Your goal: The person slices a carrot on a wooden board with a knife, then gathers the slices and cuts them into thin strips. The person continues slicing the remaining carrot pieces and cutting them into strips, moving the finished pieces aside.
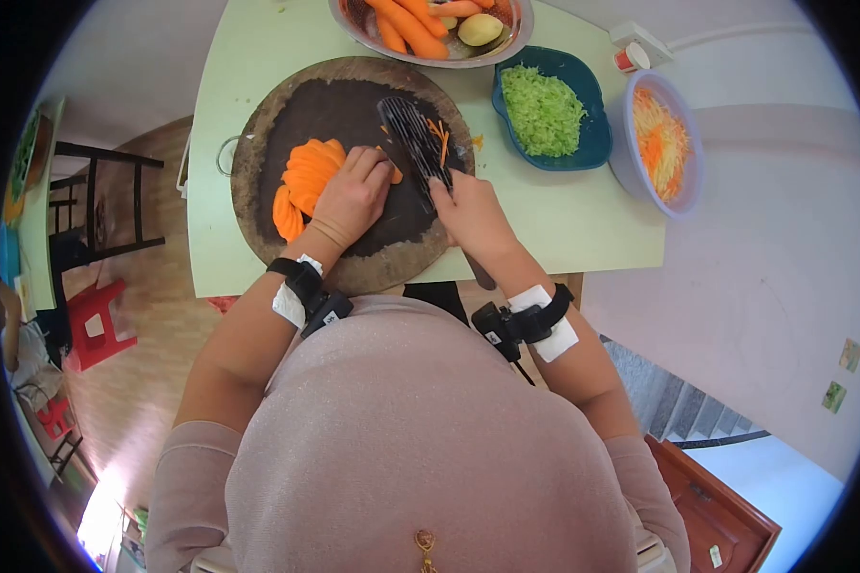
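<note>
At the upper centre of the frame, on a round cutting board (258, 191), the left hand (354, 196) has its fingers pressed onto carrot slices (306, 181); the right hand (468, 210) grips a knife (416, 148). Whole carrots (411, 29) remain uncut in the colander (354, 29) above.

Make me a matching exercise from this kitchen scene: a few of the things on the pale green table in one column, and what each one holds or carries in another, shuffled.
Things:
1. round dark wooden cutting board
2. teal blue bowl
3. pale lilac plastic bowl
4. metal colander

Contents:
A. shredded orange and pale strips mixed
B. whole carrots and a potato
C. shredded green vegetable
D. fanned orange carrot slices, under the left hand

Pairs: 1-D, 2-C, 3-A, 4-B.

The right hand holds the black ridged slicer on the board.
</note>
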`<state>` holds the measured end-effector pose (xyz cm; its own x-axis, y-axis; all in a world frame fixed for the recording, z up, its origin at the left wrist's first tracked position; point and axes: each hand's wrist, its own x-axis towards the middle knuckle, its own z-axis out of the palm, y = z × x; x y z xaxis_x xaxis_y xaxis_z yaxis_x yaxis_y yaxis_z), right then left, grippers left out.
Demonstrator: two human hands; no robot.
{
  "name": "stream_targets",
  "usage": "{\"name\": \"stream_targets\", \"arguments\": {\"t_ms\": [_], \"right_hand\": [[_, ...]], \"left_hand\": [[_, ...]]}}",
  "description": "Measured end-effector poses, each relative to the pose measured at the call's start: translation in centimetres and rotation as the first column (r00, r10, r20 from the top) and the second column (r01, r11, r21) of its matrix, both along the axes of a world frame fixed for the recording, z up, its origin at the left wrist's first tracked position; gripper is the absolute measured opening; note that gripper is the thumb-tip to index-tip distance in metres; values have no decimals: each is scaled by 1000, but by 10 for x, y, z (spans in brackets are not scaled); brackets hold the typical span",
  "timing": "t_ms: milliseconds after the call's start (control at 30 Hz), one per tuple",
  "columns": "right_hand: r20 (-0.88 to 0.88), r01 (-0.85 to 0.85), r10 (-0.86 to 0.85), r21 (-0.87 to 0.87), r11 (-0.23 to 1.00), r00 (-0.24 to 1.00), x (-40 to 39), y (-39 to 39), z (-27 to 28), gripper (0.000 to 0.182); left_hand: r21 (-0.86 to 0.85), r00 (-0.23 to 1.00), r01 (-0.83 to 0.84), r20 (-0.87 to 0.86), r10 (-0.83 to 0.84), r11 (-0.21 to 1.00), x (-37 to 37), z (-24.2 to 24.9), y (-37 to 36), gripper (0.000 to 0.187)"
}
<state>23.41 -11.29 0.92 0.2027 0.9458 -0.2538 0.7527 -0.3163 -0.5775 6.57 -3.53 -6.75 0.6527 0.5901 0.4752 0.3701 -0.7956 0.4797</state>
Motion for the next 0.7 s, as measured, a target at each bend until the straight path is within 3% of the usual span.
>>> {"name": "stream_targets", "arguments": {"t_ms": [100,167,267,700], "right_hand": [[-48,48,-51,-58,997,998,-1,-11,9,27],[147,-63,72,-64,996,986,-6,-16,22,27],[198,-120,130,-65,991,972,-10,-22,32,27],[217,-160,170,-60,985,961,-17,-16,28,27]], "left_hand": [[18,1000,-9,13,9,1000,1,0,-1,26],[10,1000,-10,14,9,1000,0,2,-1,25],[10,1000,-7,6,7,1000,0,1,-1,24],[17,1000,-11,17,10,1000,-1,0,-1,27]]}}
